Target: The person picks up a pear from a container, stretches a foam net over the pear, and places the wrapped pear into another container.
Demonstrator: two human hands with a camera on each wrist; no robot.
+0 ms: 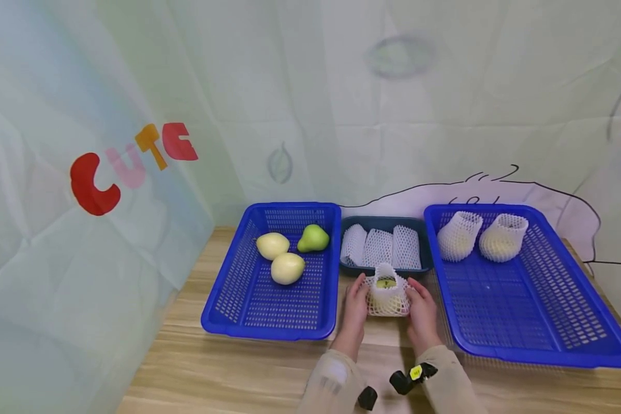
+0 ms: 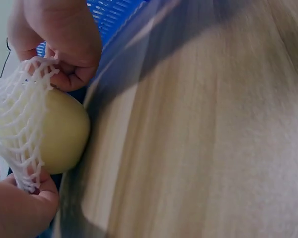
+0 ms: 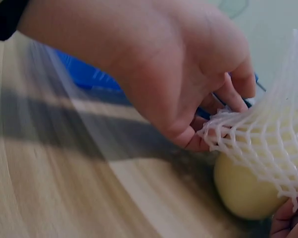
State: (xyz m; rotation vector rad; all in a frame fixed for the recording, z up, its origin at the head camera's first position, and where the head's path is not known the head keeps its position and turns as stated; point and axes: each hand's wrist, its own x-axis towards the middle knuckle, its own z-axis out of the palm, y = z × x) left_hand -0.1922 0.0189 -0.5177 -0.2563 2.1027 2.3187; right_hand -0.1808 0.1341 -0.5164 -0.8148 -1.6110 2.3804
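Part of one fruit (image 2: 68, 131) behind netting (image 2: 24, 116)

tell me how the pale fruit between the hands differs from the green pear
Colour: the pale fruit is creamy yellow; the green pear is bright green.
Cover: the pale fruit is partly inside a white foam net; the green pear is bare.
Place: the pale fruit sits between the left hand and right hand, which pinch its net; the green pear lies untouched in a blue basket.
Both look smooth-skinned.
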